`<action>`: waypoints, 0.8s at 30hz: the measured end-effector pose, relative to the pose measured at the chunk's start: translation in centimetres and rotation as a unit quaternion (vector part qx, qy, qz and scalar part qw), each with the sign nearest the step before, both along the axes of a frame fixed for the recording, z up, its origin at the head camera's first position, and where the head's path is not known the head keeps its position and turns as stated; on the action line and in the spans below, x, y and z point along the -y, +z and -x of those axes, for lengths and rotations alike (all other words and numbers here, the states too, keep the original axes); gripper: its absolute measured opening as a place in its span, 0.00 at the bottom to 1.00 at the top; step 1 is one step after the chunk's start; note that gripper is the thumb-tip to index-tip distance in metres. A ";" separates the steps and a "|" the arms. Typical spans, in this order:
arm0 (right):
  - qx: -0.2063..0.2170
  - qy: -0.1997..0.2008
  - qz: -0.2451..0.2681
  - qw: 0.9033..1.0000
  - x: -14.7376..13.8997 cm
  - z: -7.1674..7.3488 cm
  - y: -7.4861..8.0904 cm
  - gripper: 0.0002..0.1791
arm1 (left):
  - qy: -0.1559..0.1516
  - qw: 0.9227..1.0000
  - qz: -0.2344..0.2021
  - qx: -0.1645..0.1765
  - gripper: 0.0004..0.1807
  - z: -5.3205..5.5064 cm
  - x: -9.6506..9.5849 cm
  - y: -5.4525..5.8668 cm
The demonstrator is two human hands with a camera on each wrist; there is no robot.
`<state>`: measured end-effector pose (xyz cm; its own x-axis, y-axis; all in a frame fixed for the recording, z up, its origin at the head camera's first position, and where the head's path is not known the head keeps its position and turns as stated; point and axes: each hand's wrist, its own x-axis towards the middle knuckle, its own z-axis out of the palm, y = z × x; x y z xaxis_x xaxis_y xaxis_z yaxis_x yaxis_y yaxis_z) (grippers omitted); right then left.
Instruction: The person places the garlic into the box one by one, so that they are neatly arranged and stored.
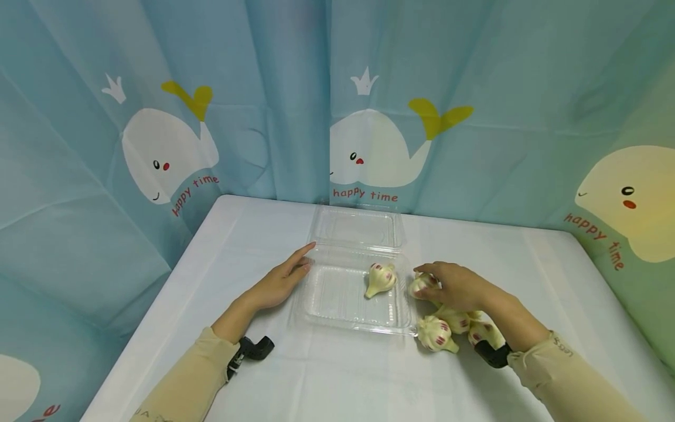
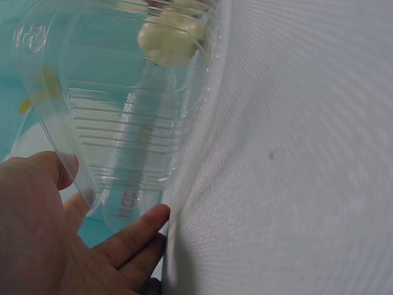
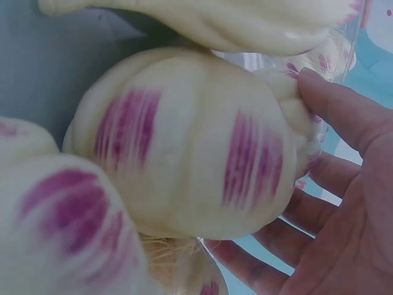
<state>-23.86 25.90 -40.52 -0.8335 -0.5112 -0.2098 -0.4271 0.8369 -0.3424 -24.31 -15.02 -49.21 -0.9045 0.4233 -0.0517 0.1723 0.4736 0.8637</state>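
A clear plastic clamshell container [image 1: 343,296] lies with its lid folded back, and one garlic bulb [image 1: 381,279] sits inside toward its right. My left hand [image 1: 276,284] is at the container's left side, its thumb and fingers touching the rim, the fingers mostly straight. Beside the right wall, my right hand [image 1: 456,285] grips another garlic bulb [image 1: 422,283] between thumb and fingers. Nearer bulbs partly cover that grip in the right wrist view, where a large purple-striped garlic bulb [image 3: 190,147] fills the middle.
Several garlic bulbs [image 1: 435,333] are heaped right of the container, under and in front of the right hand. The hinged lid [image 1: 355,227] lies toward the back of the white table [image 1: 253,234]. A blue whale-print curtain [image 1: 295,117] hangs behind it.
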 end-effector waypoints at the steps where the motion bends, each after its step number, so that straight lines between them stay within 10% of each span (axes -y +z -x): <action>1: -0.001 -0.002 0.000 1.000 0.0 0.0 0.1 0.33 | 0.000 1.000 0.000 0.000 0.30 0.0 0.0 0.0; 24: -0.048 -0.017 0.040 0.998 -0.6 -0.1 2.0 0.32 | 0.002 1.000 0.002 -0.005 0.31 -0.1 -0.1 -0.2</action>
